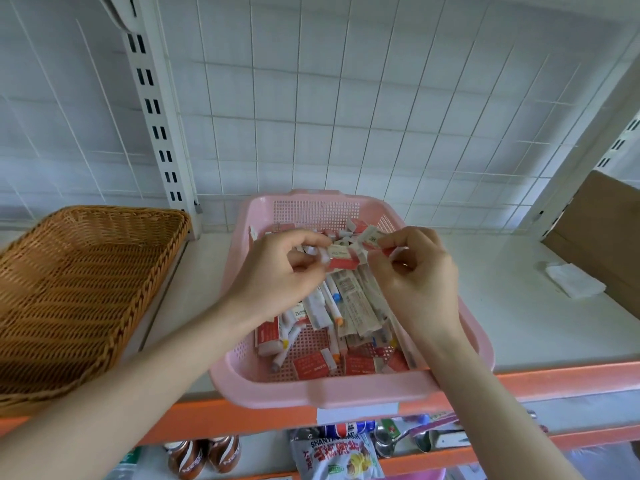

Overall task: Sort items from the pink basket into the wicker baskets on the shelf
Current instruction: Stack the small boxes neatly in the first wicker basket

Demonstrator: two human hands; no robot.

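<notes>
pink basket [332, 389], red-white packets [343, 256], markers [332, 299]

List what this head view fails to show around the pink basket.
Head view:
The wicker basket: left side cut off by the frame edge.
Print on the small boxes pinched by left hand and right hand: too small, blurred.
Middle contents of the pink basket: hidden behind both hands.
The cardboard box: cut by right edge.
</notes>
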